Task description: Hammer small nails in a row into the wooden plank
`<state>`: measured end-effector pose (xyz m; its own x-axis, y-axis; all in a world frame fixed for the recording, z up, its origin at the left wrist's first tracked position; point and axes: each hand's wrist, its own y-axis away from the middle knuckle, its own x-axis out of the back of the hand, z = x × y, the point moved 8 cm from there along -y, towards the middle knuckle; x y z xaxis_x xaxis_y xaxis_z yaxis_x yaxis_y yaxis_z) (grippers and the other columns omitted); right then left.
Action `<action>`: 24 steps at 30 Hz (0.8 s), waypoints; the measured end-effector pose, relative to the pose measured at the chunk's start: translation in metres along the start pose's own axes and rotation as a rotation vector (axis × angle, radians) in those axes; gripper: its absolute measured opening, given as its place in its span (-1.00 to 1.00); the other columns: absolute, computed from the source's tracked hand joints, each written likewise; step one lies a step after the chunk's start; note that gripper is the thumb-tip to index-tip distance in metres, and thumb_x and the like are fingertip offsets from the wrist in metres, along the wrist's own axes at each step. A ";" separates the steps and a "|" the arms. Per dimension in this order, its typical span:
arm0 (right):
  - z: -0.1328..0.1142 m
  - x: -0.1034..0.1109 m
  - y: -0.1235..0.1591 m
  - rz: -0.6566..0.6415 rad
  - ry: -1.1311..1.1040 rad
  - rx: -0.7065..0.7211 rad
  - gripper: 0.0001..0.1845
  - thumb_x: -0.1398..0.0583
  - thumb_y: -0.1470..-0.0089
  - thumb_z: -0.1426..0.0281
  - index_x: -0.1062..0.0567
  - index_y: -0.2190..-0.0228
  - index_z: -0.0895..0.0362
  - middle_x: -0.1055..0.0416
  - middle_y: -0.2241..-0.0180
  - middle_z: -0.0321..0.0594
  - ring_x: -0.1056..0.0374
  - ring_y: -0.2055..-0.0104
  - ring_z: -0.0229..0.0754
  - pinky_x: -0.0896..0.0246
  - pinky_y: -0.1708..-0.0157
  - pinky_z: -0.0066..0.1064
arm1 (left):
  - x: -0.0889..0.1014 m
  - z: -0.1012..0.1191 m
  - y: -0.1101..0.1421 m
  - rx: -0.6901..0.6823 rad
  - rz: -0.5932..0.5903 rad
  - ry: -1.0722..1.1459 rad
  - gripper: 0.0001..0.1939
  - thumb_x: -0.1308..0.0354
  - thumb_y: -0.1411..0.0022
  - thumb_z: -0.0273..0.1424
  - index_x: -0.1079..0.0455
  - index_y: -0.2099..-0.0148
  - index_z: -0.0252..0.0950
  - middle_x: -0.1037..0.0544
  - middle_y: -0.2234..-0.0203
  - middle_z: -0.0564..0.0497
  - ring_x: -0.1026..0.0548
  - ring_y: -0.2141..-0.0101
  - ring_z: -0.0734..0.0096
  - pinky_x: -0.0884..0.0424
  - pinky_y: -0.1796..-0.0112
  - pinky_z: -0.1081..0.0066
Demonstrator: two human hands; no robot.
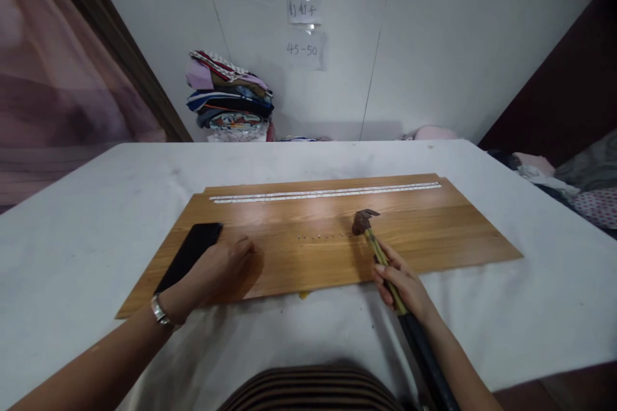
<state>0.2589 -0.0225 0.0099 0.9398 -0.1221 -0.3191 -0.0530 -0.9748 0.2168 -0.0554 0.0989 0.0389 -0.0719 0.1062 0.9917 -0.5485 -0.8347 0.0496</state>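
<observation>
My right hand [399, 279] is wrapped round the handle of a claw hammer [385, 263]. The hammer's rusty head [362, 221] is at the right end of a row of small nails [319, 237] in a wooden board [284, 270]. On the board's left part rests my left hand [229, 263], its fingers curled in and pressed together; whatever they hold, if anything, is hidden. Just beside that hand lies a black phone [190, 253], partly covered by the wrist.
Two white measuring strips [328, 192] run along the board's far side. Under the board is a table with a white cloth [544, 308]. Folded clothes [231, 99] are stacked behind the table, against a wall with paper notes [303, 48]. A curtain [62, 77] hangs at left.
</observation>
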 end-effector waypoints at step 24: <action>0.007 0.006 0.003 -0.015 0.036 -0.036 -0.24 -0.27 -0.07 0.22 -0.16 -0.23 0.09 -0.30 0.62 -0.46 -0.06 0.80 -0.43 0.02 0.84 -0.61 | 0.006 0.043 -0.030 -0.199 -0.007 -0.005 -0.80 0.05 -0.29 -0.57 -0.41 0.26 -0.35 -0.51 0.30 -0.09 -0.46 0.31 0.37 -0.39 0.23 0.40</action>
<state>0.2618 -0.0272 0.0021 0.9520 -0.1003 -0.2891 -0.0276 -0.9691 0.2452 -0.0034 0.1015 0.0485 -0.0638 0.1084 0.9921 -0.7025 -0.7109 0.0325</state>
